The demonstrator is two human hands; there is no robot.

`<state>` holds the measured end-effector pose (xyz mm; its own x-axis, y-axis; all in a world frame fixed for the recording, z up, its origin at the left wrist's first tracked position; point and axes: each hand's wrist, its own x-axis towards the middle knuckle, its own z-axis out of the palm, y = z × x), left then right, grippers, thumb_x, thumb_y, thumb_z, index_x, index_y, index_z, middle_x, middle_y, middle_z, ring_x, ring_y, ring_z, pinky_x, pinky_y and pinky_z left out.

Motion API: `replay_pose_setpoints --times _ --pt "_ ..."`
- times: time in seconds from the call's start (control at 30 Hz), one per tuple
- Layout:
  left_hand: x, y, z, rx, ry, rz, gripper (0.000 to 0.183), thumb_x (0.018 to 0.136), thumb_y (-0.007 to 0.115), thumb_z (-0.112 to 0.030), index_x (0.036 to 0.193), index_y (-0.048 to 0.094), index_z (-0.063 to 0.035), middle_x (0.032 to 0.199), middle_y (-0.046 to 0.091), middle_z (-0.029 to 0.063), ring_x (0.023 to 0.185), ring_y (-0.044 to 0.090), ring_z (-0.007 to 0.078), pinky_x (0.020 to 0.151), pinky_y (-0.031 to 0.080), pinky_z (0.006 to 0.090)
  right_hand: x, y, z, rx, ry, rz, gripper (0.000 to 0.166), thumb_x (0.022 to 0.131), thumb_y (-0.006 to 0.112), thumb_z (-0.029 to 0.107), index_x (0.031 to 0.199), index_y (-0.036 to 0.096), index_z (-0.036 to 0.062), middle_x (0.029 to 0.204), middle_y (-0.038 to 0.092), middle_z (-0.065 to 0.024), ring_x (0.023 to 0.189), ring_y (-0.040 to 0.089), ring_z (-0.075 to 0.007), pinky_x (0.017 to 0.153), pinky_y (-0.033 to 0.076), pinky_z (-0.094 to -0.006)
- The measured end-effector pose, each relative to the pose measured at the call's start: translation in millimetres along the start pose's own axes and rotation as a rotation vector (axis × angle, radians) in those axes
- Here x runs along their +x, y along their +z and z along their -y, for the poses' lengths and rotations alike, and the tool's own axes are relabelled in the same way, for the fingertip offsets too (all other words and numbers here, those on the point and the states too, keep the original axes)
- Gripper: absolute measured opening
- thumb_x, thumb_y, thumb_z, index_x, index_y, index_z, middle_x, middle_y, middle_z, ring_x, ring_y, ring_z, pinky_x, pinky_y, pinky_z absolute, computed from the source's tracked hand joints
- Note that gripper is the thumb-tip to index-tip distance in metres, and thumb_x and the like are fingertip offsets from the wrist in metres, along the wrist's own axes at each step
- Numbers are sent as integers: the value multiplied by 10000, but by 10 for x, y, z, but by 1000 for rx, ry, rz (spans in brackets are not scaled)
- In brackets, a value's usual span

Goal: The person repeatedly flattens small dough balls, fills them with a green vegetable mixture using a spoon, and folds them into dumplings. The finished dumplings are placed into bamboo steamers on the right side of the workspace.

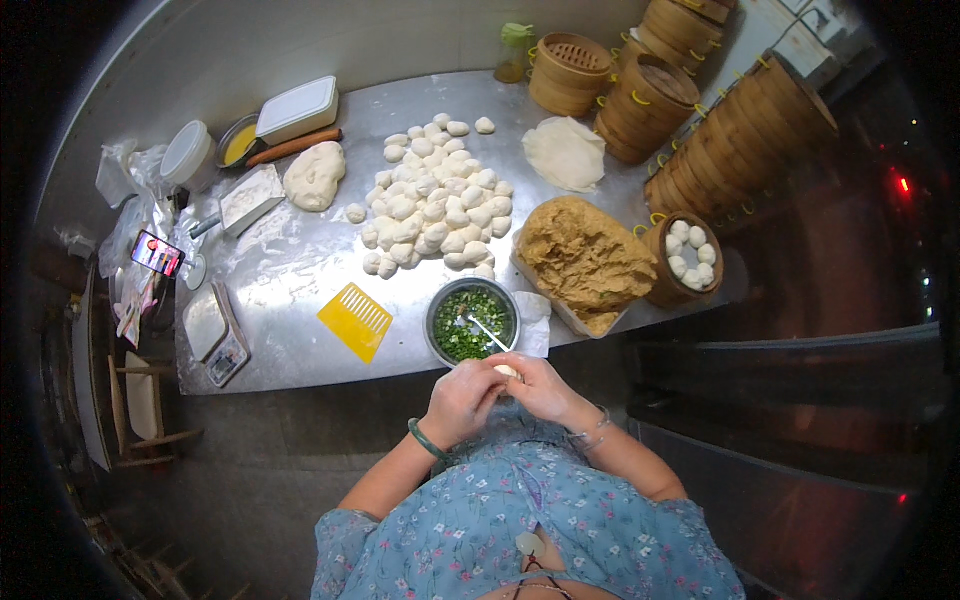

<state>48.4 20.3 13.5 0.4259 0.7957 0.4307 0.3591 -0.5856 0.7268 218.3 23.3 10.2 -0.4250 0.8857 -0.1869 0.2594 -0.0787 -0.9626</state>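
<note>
Just beyond the counter's front edge, my left hand point(466, 397) and my right hand point(546, 384) meet with fingertips together. Between them they pinch a small white dough piece point(508, 371), mostly hidden by the fingers. Close in front of my hands is a metal bowl point(430, 330) of chopped green scallions point(459, 341), with a white-handled spoon point(487, 330) in it. A plastic tub point(577, 321) heaped with tan filling point(585, 259) stands to the right. Farther back lies a pile of dough balls point(435, 202). In a bamboo steamer point(660, 289) sit several shaped buns point(697, 238).
Bamboo steamers point(739, 142) are stacked at the right, near flat dough wrappers point(566, 154). A yellow scraper point(356, 322) and a digital scale point(217, 334) lie on the metal counter point(289, 300). Behind are a dough lump point(315, 176), a rolling pin point(296, 146) and a flour scoop point(251, 199).
</note>
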Motion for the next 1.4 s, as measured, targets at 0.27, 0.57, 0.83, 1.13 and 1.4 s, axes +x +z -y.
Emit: replay_pose_setpoints --times 0.27,0.57,0.83,1.13,1.4 --pt "-26 21 100 43 138 83 239 690 674 -30 894 552 -48 835 561 115 724 575 285 604 479 355 18 -51 44 24 154 116 363 807 520 55 1164 518 -8 1076 599 -193 1020 584 -263 877 440 -334" --pt "82 -26 72 61 135 55 232 686 673 -18 869 531 -44 877 554 126 767 567 294 631 482 363 76 -164 56 144 119 188 467 826 529 42 1276 414 -1 1080 581 -114 991 556 -163 868 443 -286" --pt "-28 108 59 -7 -87 -25 168 743 641 -39 861 521 -29 840 548 134 736 565 306 629 481 376 51 -55 -85 264 141 28 353 832 524 53 1179 518 -12 1070 592 -90 993 552 -149 876 437 -275" --pt "-1 13 61 35 -63 -5 175 745 617 5 897 534 -22 820 535 139 697 561 305 597 470 359 16 -111 -86 611 182 38 315 871 504 52 1177 524 -21 1058 605 -77 936 587 -154 827 475 -274" --pt "60 11 9 -103 -139 -38 162 743 610 24 881 534 -16 770 544 135 654 567 293 570 463 351 -48 -157 -60 515 207 17 293 918 481 101 1179 546 -17 997 598 -40 836 559 -83 738 470 -220"
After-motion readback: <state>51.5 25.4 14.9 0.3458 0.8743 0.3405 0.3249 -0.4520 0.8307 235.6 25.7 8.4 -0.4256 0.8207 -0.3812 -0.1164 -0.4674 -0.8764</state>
